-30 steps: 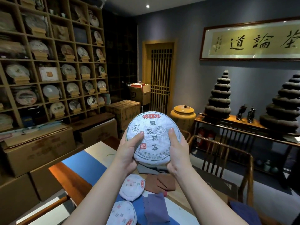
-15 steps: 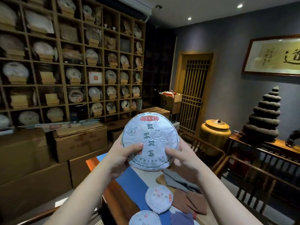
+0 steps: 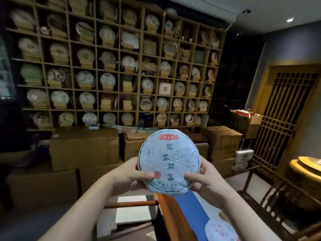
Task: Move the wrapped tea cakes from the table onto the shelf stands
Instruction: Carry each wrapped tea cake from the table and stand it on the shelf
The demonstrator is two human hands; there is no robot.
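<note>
Gripping a wrapped tea cake [image 3: 169, 162] upright by its lower edges, the left hand [image 3: 129, 174] and right hand [image 3: 206, 178] hold it above the desk [image 3: 187, 206]. Beyond it stands the shelf [image 3: 119, 66]; another tea cake [image 3: 220, 229] lies on the desk below.

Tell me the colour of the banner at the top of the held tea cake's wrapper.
Red, on the pale tea cake; head view, the only one.

Dim room: a wooden grid shelf [image 3: 111, 66] filled the left wall, cardboard boxes [image 3: 83, 148] stacked beneath; a lattice door [image 3: 284, 119] stood at right under a recessed ceiling light [image 3: 289, 19].
</note>
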